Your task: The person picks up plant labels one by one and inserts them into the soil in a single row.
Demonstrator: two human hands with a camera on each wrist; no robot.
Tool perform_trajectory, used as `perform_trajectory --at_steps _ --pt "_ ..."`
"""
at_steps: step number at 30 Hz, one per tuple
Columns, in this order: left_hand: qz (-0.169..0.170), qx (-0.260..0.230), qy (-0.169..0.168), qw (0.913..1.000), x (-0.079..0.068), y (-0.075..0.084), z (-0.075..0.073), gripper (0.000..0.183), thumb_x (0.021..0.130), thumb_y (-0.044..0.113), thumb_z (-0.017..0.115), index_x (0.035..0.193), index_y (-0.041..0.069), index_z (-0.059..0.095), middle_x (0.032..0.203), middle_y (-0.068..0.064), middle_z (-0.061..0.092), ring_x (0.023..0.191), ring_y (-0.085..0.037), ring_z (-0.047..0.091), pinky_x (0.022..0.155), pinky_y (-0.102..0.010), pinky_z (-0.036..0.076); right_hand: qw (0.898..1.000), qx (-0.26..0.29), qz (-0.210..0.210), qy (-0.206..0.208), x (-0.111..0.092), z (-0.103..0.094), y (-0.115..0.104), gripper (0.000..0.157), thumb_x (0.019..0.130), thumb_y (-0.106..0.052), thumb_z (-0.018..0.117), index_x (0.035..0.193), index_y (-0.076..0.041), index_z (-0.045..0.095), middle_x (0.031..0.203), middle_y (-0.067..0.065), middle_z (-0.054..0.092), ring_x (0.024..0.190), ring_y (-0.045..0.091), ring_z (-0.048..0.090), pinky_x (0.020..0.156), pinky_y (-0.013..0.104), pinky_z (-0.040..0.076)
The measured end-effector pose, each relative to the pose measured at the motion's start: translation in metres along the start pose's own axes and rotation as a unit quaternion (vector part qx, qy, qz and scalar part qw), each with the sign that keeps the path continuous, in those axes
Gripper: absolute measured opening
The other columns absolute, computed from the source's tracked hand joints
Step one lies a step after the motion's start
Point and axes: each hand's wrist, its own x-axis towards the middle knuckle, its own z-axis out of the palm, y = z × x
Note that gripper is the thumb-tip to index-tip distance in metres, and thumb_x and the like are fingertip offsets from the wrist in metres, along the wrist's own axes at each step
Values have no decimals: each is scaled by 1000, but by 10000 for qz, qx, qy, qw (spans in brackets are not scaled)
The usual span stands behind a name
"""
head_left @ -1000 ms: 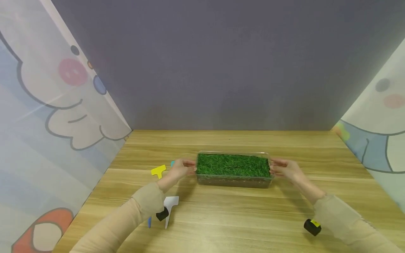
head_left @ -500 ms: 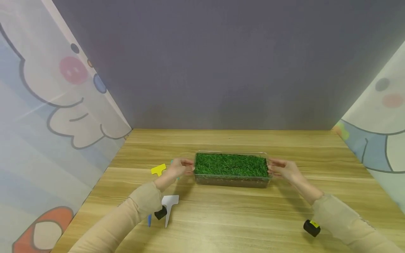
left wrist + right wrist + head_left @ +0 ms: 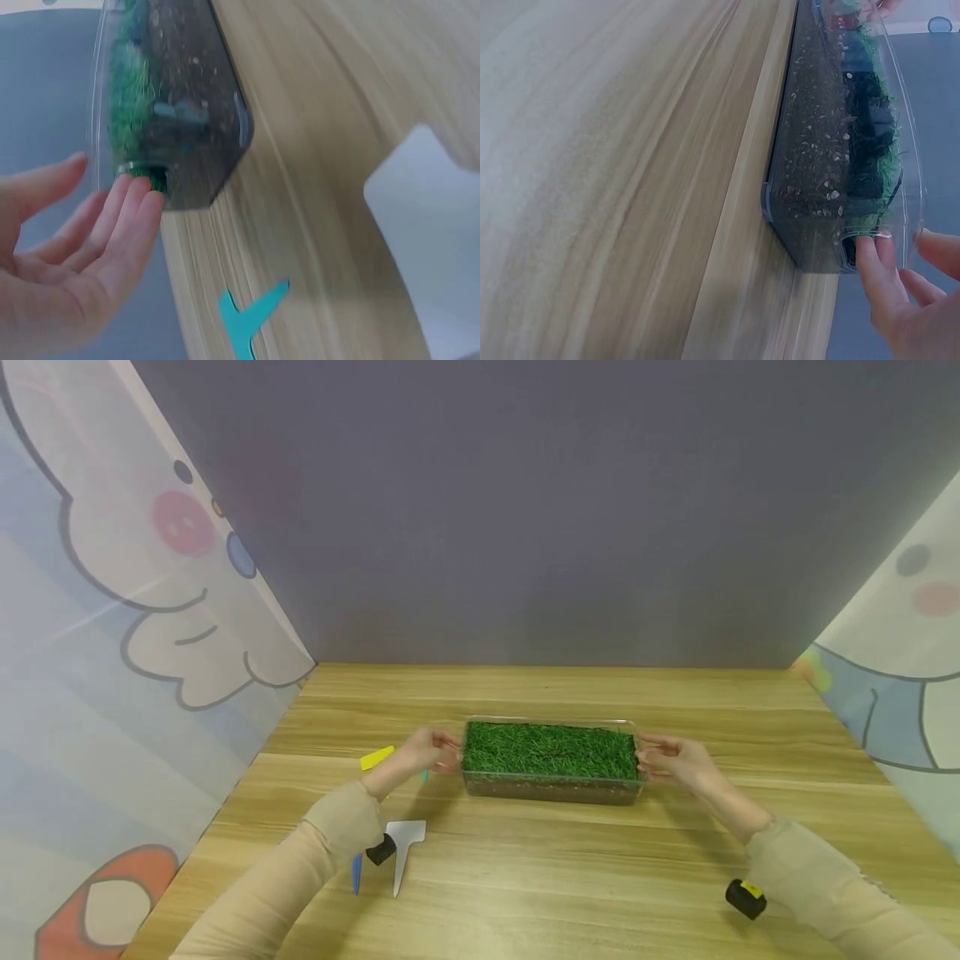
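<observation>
A long clear plastic planter box (image 3: 555, 791) stands on the wooden table, with soil below and green grass (image 3: 551, 750) on top. My left hand (image 3: 427, 752) is at its left end. In the left wrist view the fairly straight fingertips touch the box around a cut-out in the end wall, and the thumb is held apart. My right hand (image 3: 678, 764) holds the opposite end. In the right wrist view its fingertips sit at the handle cut-out (image 3: 850, 253) while the thumb touches the rim.
Near the left forearm lie T-shaped plant labels: yellow (image 3: 377, 757), teal (image 3: 246, 322), white (image 3: 406, 832) and blue (image 3: 356, 873), some partly covered by the arm. A grey wall (image 3: 480, 527) rises behind the table; printed cloth (image 3: 187, 610) hangs at the left.
The planter box and both hands have shifted slightly left since one second ago. The left wrist and forearm have risen a little over the labels, covering more of the yellow one.
</observation>
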Motion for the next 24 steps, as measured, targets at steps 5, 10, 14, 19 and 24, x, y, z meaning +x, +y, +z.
perform_trajectory --at_steps 5,10,14,19,24 --pt "241 485 -153 9984 0 -3 -12 32 83 -4 52 114 -13 49 94 -22 59 82 -30 61 77 -43 49 9997 214 147 8 21 -16 31 84 68 -32 74 132 3 32 90 -2 65 81 13 63 75 29 50" --pt "484 973 -105 9940 3 -8 -27 32 84 0 52 114 -12 50 97 -25 58 87 -37 59 77 -40 50 9994 304 -6 -157 27 -22 40 73 75 -26 70 132 1 34 96 3 64 83 16 63 75 30 50" --pt "691 1587 29 9849 5 -12 -36 31 84 3 54 113 -10 52 95 -21 58 84 -36 58 74 -39 51 9998 95 17 -187 16 -16 25 66 80 -20 65 133 2 32 103 9 62 84 15 63 76 30 50" --pt "976 2524 231 9624 8 -16 -43 28 83 4 58 109 -8 55 94 -17 59 85 -30 56 70 -37 50 9994 -170 -40 -283 -3 -4 -1 68 84 -17 60 133 11 23 114 23 54 88 16 61 79 31 49" --pt "968 3413 356 9343 11 -15 -43 28 81 4 61 108 -4 57 96 -17 59 88 -29 56 73 -37 48 9990 -219 -76 -369 -8 -2 -9 61 88 -11 54 133 12 21 114 22 54 90 16 61 79 30 49"
